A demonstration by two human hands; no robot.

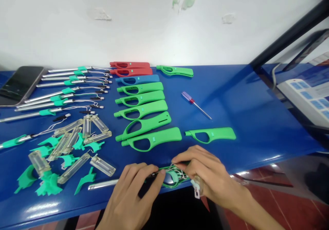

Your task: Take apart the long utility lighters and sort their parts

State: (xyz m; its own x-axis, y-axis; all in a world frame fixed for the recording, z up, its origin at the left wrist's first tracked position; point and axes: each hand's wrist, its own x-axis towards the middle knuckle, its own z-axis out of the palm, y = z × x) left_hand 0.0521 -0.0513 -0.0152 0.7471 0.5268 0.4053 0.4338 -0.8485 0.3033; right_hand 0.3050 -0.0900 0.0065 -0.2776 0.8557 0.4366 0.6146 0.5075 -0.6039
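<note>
At the table's front edge, my left hand (135,192) presses down on the handle end of a lighter, and its metal tube (104,184) sticks out to the left. Between my hands lies an open green lighter casing (168,185) with a teal trigger and thin white wires inside. My right hand (209,175) pinches at the wires with thumb and forefinger. Tucked under its fingers is a clear fuel tank (199,183) with a white end piece. My fingers cover part of the casing. A green casing half (214,134) lies just beyond my right hand.
Red casings (131,72), a blue casing (138,80) and several green casings (144,101) form a column. To the left lie metal tubes with wires (61,92), clear tanks (77,168), teal triggers (48,183) and a phone (22,84). A screwdriver (196,105) lies right of centre.
</note>
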